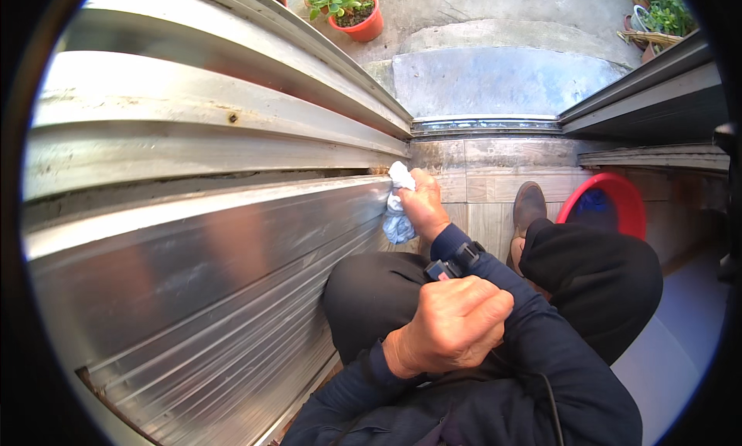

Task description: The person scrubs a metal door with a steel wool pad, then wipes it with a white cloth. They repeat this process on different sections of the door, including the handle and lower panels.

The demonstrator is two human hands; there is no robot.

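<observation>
My right hand point(428, 205) grips a crumpled white and pale-blue cloth point(399, 214). It holds the cloth against the near end of the metal door panel point(232, 231), close to the door's edge. My left hand point(453, 324) is curled into a fist over my lap, close to my right forearm, and nothing shows in it; its fingertips are hidden. A dark device on a strap point(455, 263) sits on my right wrist. The panel is brushed, ribbed metal and reflects blurred orange shapes.
A red plastic bucket point(635, 205) with dark blue contents stands beside my shoe point(528, 205). Past the metal door track point(487, 125) lies a concrete step point(504, 78). Outside is a red pot point(365, 25) with a leafy plant; more potted plants point(666, 20) stand at right.
</observation>
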